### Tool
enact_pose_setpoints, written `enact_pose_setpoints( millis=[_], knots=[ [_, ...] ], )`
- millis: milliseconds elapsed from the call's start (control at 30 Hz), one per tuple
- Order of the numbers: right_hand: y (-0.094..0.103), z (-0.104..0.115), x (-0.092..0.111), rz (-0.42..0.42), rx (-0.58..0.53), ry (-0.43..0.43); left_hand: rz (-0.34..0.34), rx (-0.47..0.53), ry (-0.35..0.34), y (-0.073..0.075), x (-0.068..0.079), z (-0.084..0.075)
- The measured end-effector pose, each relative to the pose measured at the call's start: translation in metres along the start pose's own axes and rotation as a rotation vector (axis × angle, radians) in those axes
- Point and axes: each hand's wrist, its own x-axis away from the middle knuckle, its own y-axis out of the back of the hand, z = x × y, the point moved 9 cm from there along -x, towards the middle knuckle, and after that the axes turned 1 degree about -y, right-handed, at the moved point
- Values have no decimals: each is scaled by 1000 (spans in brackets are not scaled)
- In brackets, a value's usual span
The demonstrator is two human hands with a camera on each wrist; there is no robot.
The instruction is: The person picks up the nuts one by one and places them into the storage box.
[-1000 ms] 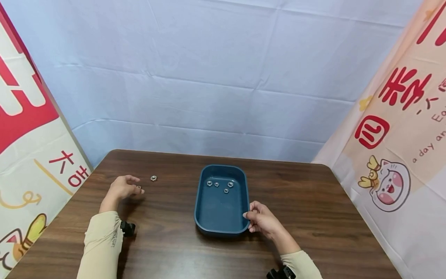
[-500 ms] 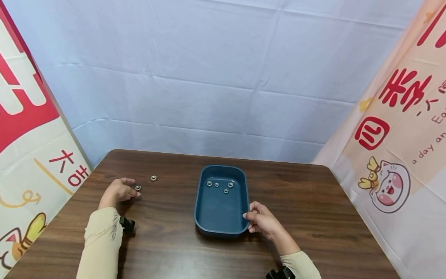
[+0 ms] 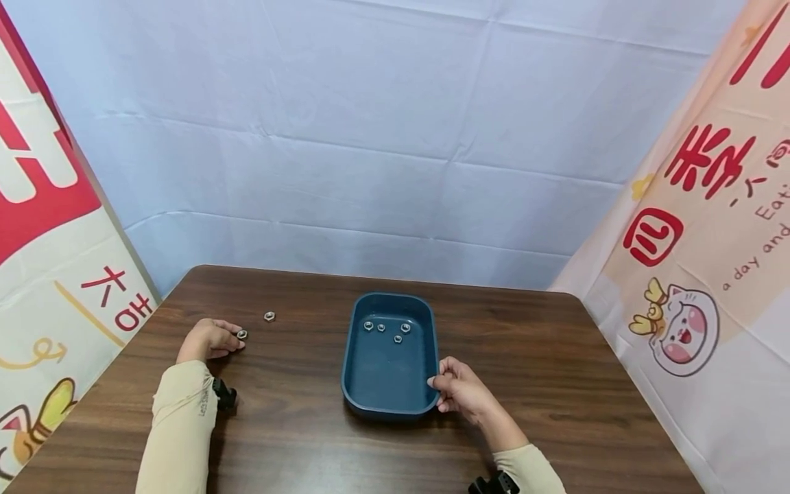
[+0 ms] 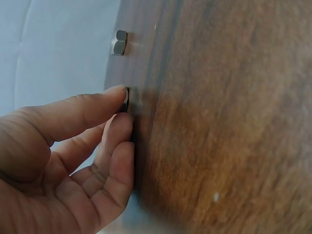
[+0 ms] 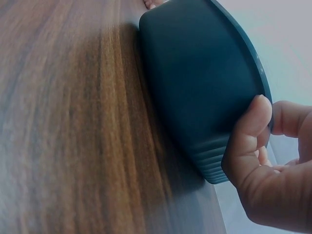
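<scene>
My left hand (image 3: pixel 212 339) is low over the table at the left, thumb and index finger closed about a small metal hex nut (image 3: pixel 242 334). In the left wrist view the thumb hides much of this nut (image 4: pixel 126 99). A second hex nut (image 3: pixel 269 316) lies on the wood a little farther back and to the right. My right hand (image 3: pixel 464 391) pinches the near right rim of a dark blue tray (image 3: pixel 389 412), thumb over the edge and fingers outside, as the right wrist view also shows. Inside the tray several hex nuts (image 3: pixel 368 326) lie toward its far end.
The brown wooden table (image 3: pixel 524 357) has rounded far corners. Behind it hangs a pale cloth (image 3: pixel 370 171), with printed banners (image 3: pixel 685 274) at both sides. A black wrist camera (image 3: pixel 225 395) is strapped at each sleeve.
My left thumb and fingers have come in around the nearer nut, which the hand partly covered a second ago. The right hand stays on the tray's rim, and the tray remains in place.
</scene>
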Motion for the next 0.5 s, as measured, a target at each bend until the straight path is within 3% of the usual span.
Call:
enact_pose_setpoints(
  millis=[400,500],
  knots=[
    [-1,1,0,-3,6,-10,-155,-121,11,6,-5,5],
    [-1,2,0,-6,3,-4,-152,-132,18,6,-6,5]
  ],
)
